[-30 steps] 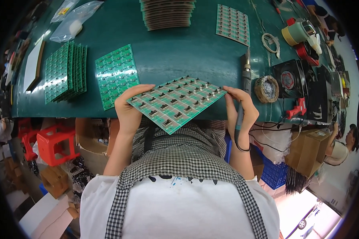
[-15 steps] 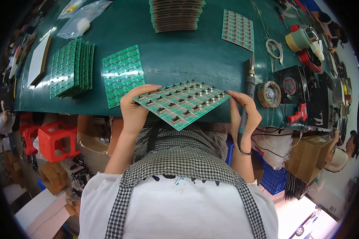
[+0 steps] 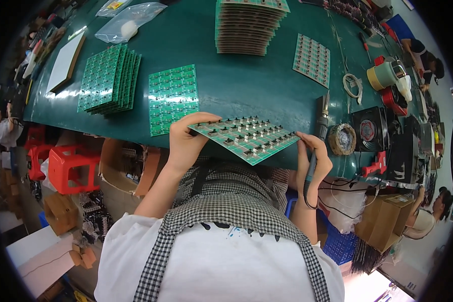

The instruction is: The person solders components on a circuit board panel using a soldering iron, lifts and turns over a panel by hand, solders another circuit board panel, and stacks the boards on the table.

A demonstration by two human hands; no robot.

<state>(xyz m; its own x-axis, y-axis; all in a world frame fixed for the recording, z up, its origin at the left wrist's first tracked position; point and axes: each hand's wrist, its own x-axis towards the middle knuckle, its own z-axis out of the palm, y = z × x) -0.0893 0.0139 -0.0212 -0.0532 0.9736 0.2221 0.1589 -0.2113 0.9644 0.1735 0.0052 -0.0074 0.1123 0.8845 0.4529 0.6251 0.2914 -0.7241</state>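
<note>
Both my hands hold a green circuit board panel (image 3: 247,139) with rows of small black-topped switches, tilted above the table's near edge. My left hand (image 3: 187,143) is closed on its left corner, thumb hidden beneath. Fingertips of my right hand (image 3: 317,153) pinch the right corner. That same hand also keeps a soldering iron (image 3: 311,168), its metal tip pointing away from me and its cable hanging by my wrist. Left of the held panel, a bare green circuit board panel (image 3: 174,100) lies flat on the table.
Leaning green panels (image 3: 108,80) stand at left, beside a white board (image 3: 65,63). A tall panel stack (image 3: 244,35) is at the far middle; another populated panel (image 3: 312,60) lies right of it. A round tin (image 3: 342,139) and small fan (image 3: 370,130) stand at right.
The whole view has shifted, so the table's things sit farther right in it. The panel in my hands is tipped to a flatter angle. Both hands keep their hold.
</note>
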